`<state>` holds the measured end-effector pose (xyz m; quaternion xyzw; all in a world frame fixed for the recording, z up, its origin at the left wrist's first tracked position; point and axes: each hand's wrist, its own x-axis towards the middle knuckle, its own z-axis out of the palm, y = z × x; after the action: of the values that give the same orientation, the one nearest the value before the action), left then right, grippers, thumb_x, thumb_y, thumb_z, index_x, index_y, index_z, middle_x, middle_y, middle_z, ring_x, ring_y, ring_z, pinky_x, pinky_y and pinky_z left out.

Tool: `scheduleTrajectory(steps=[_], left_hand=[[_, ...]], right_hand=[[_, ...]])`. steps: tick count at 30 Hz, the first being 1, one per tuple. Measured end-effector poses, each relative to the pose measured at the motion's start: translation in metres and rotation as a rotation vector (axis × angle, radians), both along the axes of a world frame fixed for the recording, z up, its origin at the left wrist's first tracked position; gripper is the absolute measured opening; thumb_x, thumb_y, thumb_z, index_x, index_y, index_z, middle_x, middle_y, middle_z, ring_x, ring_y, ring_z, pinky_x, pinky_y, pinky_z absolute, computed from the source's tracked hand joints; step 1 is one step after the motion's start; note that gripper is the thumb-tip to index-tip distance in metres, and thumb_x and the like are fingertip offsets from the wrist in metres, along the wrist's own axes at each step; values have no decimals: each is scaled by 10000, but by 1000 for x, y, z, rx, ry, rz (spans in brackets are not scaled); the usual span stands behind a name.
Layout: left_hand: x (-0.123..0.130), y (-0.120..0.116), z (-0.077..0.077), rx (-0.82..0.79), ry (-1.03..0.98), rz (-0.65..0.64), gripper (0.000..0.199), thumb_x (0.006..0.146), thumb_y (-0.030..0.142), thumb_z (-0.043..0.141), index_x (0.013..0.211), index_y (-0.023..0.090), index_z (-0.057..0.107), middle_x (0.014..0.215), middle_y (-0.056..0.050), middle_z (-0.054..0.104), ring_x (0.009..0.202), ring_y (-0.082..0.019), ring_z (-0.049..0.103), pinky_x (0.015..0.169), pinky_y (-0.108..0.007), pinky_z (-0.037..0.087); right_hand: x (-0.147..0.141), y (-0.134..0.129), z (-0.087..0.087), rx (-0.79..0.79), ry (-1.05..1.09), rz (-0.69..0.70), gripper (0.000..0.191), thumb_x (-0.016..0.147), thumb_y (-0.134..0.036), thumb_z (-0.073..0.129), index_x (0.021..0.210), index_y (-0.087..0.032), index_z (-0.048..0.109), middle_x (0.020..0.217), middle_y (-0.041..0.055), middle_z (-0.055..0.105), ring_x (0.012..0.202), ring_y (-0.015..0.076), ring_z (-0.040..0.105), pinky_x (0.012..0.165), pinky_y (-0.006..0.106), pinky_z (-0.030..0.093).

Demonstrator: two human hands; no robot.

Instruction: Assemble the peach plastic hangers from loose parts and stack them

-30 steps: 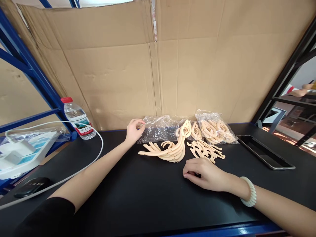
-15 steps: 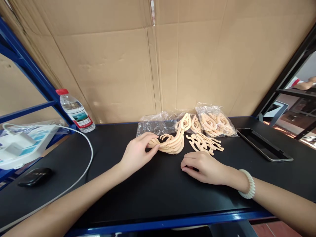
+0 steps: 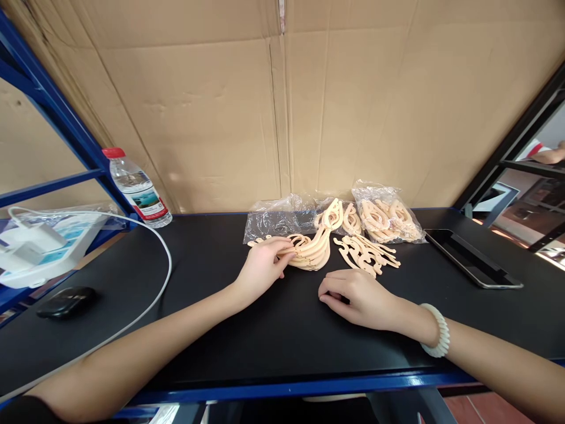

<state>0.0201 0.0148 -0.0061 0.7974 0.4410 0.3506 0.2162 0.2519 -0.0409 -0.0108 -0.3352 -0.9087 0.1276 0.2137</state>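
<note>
Several curved beige pieces point(image 3: 314, 254) lie fanned in an overlapping stack at the middle of the black table. My left hand point(image 3: 266, 265) rests at the stack's left end, its thumb and fingers closed on a piece there. Right of the stack, loose curved and thin beige pieces point(image 3: 364, 253) lie in a small pile. Just in front of that pile, my right hand point(image 3: 353, 295) rests on the table with curled fingers; whether it holds anything is hidden. Behind are a flattened clear bag point(image 3: 271, 221) and a clear bag of beige pieces point(image 3: 388, 218).
A water bottle point(image 3: 140, 191) stands at the back left. A white power strip point(image 3: 57, 250), its looping cable point(image 3: 165, 282) and a black mouse point(image 3: 66, 301) are at the left. A dark tray-like object point(image 3: 472, 258) lies at the right. Cardboard point(image 3: 212, 118) rises behind the black table point(image 3: 265, 359).
My left hand has moved slightly right along the stack, and its fingers have come closer together. My right hand has hardly moved. The view has shifted a little.
</note>
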Motion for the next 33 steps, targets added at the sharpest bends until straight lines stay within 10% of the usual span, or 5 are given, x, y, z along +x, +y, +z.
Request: scheduleTrajectory(steps=[7,16,25,30,33], left_hand=[[2,-2,7,-64,-167,16,182,843,346,637,905,187,700,1160,-95,671,437,-89,598,411,-258,542],[0,-27,9,161,-75,-94,156,903,268,584,964,215,718,1112,-78,706,679,-134,690,581,-243,611],[-5,-46,3,238,-169,-193,411,838,128,633,1215,291,623,1459,-116,426,1156,-270,624,852,-362,626],[0,-52,6,-75,-517,-204,914,802,150,691,1476,514,192,1642,-51,47,1207,-302,602,798,-371,634],[1,-48,11,-367,-696,-182,850,774,220,740,1470,412,291,1569,-114,307,1092,-283,666,824,-401,619]], right_hand=[[1,6,1,-282,238,-158,189,904,-271,550,774,-167,639,618,-14,544,536,98,456,528,233,349],[6,13,8,-1088,979,-222,405,850,-558,631,916,-163,577,588,-34,545,436,55,380,416,190,231],[12,13,6,-1068,1014,-213,332,835,-466,694,835,-144,613,544,-34,546,397,52,405,366,180,236],[9,12,4,-1041,973,-198,324,865,-469,660,860,-147,632,534,-35,535,404,55,404,377,181,240],[9,12,4,-1007,992,-199,329,863,-475,661,814,-155,606,553,-32,542,411,52,395,385,186,233]])
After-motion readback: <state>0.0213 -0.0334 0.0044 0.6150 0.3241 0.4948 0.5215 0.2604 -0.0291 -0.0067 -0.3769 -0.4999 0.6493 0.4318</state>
